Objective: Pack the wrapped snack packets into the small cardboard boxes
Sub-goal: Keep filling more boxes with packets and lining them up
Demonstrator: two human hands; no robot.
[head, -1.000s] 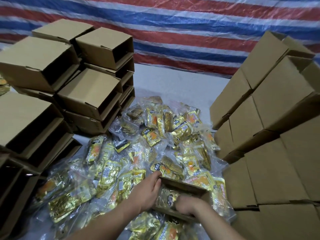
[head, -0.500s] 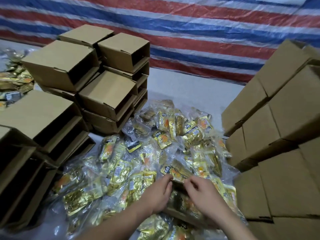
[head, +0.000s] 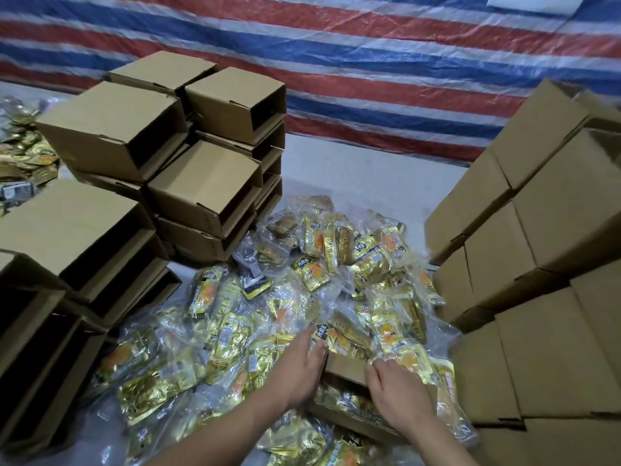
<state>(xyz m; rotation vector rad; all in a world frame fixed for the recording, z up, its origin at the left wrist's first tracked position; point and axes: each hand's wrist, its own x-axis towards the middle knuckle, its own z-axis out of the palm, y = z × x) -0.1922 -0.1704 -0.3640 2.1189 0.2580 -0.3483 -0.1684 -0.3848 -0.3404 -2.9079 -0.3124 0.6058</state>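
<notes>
Box (head: 346, 369): small cardboard, bottom centre, nested in the packet pile (head: 302, 297); gold packets already show inside, top flap half down. Left hand (head: 300, 366): fingers straight, flat vs. box's left wall, holding nothing. Right hand (head: 398, 395): fingers relaxed, resting on flap/right edge; no grip evident.

Handling (judged): packets = light, soft foil in clear film; slippery, crinkly, no stiffness. Take by body w/ whole-hand grasp, not by the film edge, which will slide or tear. Contents may crush; don't force. Box = thin card, stiff at corners, walls flex; hold at corners/side walls, press flap near fold line.

Surroundings: empty boxes (head: 208, 183) stacked left, open sides showing; closed boxes (head: 544, 230) stacked right; striped tarp (head: 369, 62) behind. More packets far left, partly out of view.
</notes>
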